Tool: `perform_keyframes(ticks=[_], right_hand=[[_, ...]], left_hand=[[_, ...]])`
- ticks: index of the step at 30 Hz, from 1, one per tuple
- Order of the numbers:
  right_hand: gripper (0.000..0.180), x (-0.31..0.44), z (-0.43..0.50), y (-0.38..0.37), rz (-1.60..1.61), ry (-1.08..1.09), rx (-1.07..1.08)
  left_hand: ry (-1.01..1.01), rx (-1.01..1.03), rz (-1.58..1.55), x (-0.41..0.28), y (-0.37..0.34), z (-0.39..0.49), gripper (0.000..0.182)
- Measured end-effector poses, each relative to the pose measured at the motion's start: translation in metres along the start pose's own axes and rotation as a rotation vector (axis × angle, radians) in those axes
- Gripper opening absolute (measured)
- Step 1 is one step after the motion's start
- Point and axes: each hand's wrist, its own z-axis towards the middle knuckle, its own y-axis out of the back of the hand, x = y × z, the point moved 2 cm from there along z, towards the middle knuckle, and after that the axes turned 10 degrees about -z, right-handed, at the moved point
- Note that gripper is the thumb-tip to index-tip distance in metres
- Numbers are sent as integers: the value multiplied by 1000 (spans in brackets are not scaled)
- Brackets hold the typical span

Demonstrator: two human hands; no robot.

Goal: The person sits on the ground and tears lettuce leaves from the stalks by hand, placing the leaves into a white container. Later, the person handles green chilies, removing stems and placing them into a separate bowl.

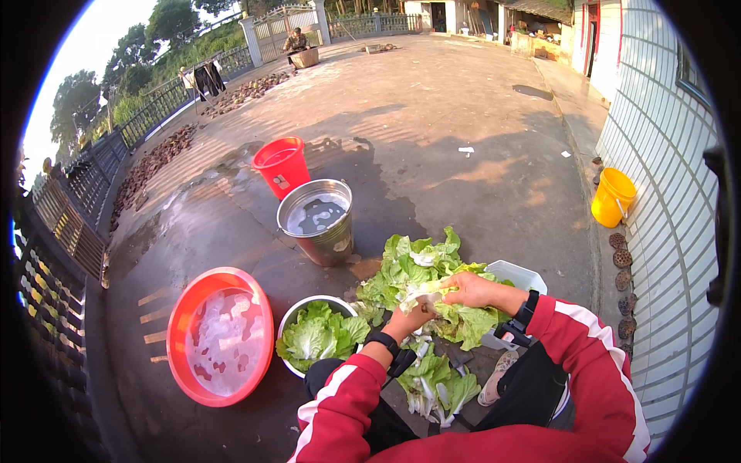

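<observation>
My left hand and my right hand both grip a head of leafy green lettuce, its pale base between them. Behind it lies a heap of more leafy greens. Below my hands, loose leaves lie on the ground between my feet. To the left of my left hand, a white-rimmed basin holds green leaves. A translucent plastic container stands partly hidden behind my right hand and the greens.
A red basin of sudsy water stands at left. Ahead are a metal bucket and a red bucket, both holding water. A yellow bucket and dried lotus pods line the tiled wall. Far off, a person sits by a basket.
</observation>
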Motion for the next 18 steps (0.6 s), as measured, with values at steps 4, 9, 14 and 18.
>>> perform_keyframes(ticks=[4,9,14,18], right_hand=[[31,7,25,-12,142,2,18],[57,2,34,7,36,-93,-150],[26,-23,0,20,-197,82,-1135],[25,-39,-24,-35,-11,20,-945]], left_hand=[[-77,-164,-197,20,-4,-10,42],[119,-270,-89,46,-4,-5,38],[459,-291,-662,83,-4,2,32],[527,-302,-948,76,5,0,34]])
